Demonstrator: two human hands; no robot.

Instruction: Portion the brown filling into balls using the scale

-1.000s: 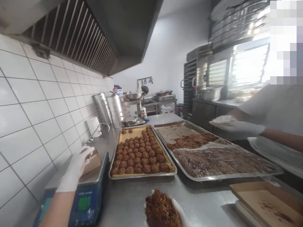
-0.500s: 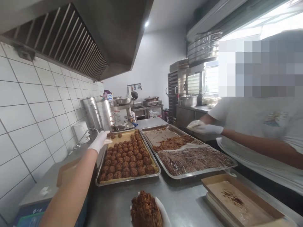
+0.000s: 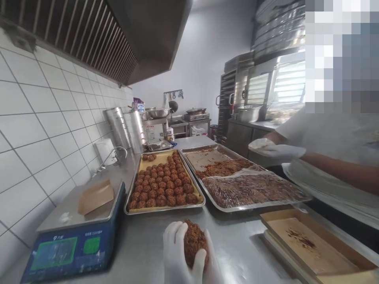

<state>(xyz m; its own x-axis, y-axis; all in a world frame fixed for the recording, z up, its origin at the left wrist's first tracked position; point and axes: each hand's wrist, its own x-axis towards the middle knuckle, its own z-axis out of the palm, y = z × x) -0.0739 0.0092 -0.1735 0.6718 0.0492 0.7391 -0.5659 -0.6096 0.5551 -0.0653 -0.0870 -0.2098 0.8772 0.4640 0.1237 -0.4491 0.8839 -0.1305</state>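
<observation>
Low in the middle of the head view, a large clump of brown shredded filling point(image 3: 194, 242) sits between my two white-gloved hands. My left hand point(image 3: 176, 252) is wrapped round its left side, with the thumb across the front. Along its right side and beneath, my right hand point(image 3: 212, 256) cups the clump; most of its fingers are hidden. Just beyond is a metal tray point(image 3: 164, 212) lined with yellowish paper, bearing rows of brown filling balls point(image 3: 161, 183) and a few more at its far left corner.
To the right lies a larger tray point(image 3: 237, 208) of loose brown filling, partly under plastic film point(image 3: 254, 189). A blue scale point(image 3: 79, 244) carrying a cardboard piece point(image 3: 96, 196) stands at left. Near right is a shallow cardboard box point(image 3: 319, 252). Across the counter, a co-worker's gloved hands point(image 3: 276, 150) hold something pale.
My left hand has come back from the far left corner of the ball tray and now grips the clump beside my right hand. The view has shifted slightly.
</observation>
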